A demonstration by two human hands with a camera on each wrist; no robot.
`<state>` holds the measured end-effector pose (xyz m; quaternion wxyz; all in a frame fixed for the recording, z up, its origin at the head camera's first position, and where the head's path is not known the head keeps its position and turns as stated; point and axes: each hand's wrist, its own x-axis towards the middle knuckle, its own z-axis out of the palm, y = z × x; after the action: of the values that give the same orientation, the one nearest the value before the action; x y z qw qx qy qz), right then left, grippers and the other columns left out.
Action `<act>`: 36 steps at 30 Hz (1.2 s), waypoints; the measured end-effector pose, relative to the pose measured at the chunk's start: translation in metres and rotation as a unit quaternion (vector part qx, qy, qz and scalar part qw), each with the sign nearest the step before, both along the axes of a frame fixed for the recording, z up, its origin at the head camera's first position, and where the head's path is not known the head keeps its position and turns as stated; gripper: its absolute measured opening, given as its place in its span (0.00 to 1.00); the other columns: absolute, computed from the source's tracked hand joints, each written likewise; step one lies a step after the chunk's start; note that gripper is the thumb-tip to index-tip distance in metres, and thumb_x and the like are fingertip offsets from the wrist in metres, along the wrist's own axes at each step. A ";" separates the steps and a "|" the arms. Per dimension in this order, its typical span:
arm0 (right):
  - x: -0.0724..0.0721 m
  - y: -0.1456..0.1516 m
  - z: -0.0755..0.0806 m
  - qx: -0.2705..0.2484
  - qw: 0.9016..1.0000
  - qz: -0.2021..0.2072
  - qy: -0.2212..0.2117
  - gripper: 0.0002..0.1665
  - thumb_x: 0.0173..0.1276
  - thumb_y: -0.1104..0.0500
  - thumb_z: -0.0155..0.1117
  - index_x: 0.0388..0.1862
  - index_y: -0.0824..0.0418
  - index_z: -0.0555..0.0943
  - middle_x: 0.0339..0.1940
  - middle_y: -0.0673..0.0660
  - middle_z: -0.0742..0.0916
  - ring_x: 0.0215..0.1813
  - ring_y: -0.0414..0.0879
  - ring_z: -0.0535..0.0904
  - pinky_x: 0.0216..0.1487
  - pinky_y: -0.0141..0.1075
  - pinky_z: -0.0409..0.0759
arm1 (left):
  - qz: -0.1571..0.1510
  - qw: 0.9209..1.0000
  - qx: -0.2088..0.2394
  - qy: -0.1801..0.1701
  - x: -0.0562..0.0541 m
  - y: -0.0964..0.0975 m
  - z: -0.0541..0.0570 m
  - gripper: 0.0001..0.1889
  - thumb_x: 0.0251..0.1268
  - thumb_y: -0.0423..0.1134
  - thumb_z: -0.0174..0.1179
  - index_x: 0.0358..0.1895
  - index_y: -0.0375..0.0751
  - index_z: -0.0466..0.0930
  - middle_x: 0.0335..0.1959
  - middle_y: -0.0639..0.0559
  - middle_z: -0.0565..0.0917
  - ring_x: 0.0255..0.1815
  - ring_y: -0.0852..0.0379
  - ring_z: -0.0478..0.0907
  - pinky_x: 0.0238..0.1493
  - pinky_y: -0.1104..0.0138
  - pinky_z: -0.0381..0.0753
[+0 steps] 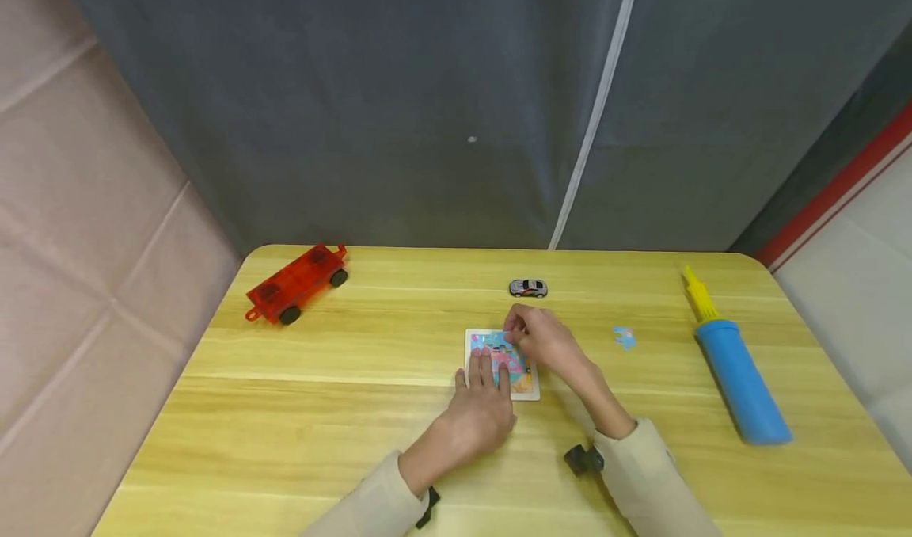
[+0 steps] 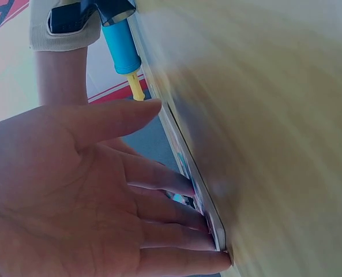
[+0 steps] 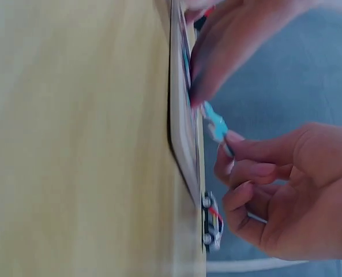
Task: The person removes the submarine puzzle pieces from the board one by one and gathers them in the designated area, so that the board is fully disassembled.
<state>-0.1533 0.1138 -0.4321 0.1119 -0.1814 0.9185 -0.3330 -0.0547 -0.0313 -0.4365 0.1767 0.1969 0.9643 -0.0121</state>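
Note:
A small jigsaw puzzle in a white-edged tray [image 1: 527, 397] lies on the wooden table, its pink, blue and orange picture showing dark gaps near the middle. My left hand [image 1: 479, 410] rests its extended fingers on the puzzle's lower left part, with the little finger by the tray's edge in the left wrist view. Over the upper right corner, my right hand [image 1: 547, 340] pinches a light blue puzzle piece [image 3: 218, 124] between thumb and index finger. In the right wrist view that piece is tilted, its far end close to the tray. Another blue puzzle piece [image 1: 625, 337] lies to the right.
A silver toy car [image 1: 528, 287] stands just behind the puzzle. At the back left is a red toy wagon [image 1: 298, 282] with black wheels. A blue hand pump [image 1: 742, 382] with a yellow nozzle lies at the right. Behind the table hangs a dark grey curtain [image 1: 370, 109].

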 end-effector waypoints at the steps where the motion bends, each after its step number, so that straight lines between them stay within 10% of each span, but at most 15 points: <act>1: -0.001 0.002 0.000 -0.003 1.000 0.000 -0.001 0.02 0.78 0.68 0.69 0.42 0.68 0.85 0.34 0.57 0.88 0.34 0.46 0.80 0.39 0.39 0.81 | 0.002 1.000 0.008 -0.001 -0.001 -0.001 -0.006 0.39 0.88 0.56 0.53 0.86 0.32 0.61 0.86 0.22 0.56 0.89 0.26 0.53 0.78 0.38 0.72; 12: -0.011 0.023 0.006 -0.022 0.999 0.016 -0.022 0.02 0.76 0.69 0.72 0.40 0.68 0.87 0.34 0.58 0.90 0.36 0.45 0.83 0.42 0.37 0.83 | -0.004 0.999 0.024 0.044 -0.009 -0.006 -0.050 0.41 0.85 0.59 0.56 0.86 0.32 0.63 0.85 0.21 0.57 0.87 0.23 0.54 0.75 0.35 0.74; 36: -0.024 0.121 0.012 0.029 0.998 -0.044 -0.035 0.04 0.77 0.71 0.67 0.40 0.71 0.87 0.36 0.63 0.90 0.37 0.49 0.79 0.40 0.39 0.78 | -0.007 0.999 0.034 0.020 -0.005 -0.005 -0.041 0.40 0.88 0.57 0.52 0.87 0.31 0.58 0.87 0.21 0.52 0.89 0.24 0.49 0.77 0.35 0.71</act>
<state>-0.1771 0.2348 -0.4206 0.1345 -0.1255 0.9303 -0.3172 -0.0600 -0.0362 -0.4771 0.1506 0.2089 0.9661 0.0159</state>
